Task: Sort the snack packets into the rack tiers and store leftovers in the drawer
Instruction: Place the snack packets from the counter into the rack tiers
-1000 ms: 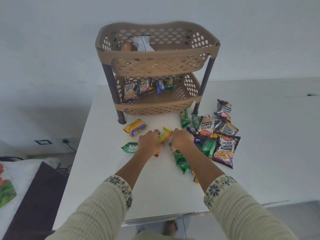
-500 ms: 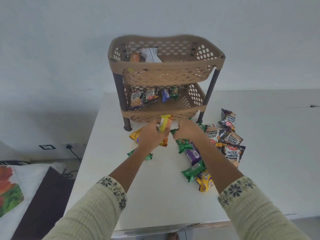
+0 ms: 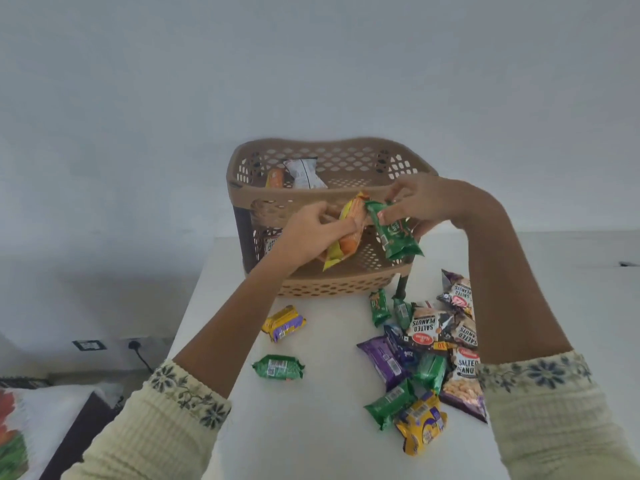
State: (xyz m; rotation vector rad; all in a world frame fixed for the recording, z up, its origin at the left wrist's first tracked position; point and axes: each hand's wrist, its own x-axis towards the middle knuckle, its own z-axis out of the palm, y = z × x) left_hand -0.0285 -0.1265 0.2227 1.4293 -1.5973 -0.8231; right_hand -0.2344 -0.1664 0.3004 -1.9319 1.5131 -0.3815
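A brown two-tier plastic rack (image 3: 349, 152) stands at the far side of the white table (image 3: 322, 434). Its top tier holds a white packet (image 3: 303, 173) and an orange packet (image 3: 274, 177). My left hand (image 3: 311, 230) grips a yellow-orange packet (image 3: 346, 237) in front of the rack. My right hand (image 3: 420, 202) pinches the top of a green packet (image 3: 394, 233) that hangs beside the yellow-orange one. A heap of salted peanuts packets (image 3: 427, 327), purple, green and yellow packets lies on the table at the right.
A yellow-purple packet (image 3: 284, 323) and a green packet (image 3: 278, 367) lie apart on the table left of the heap. A wall socket with a plug (image 3: 133, 345) is low on the left wall. A bed with printed cloth (image 3: 20, 424) sits at bottom left.
Both hands have risen from the table to the level of the rack's top tier, the left carrying the yellow-orange packet, the right a green one. The view has tilted upward.
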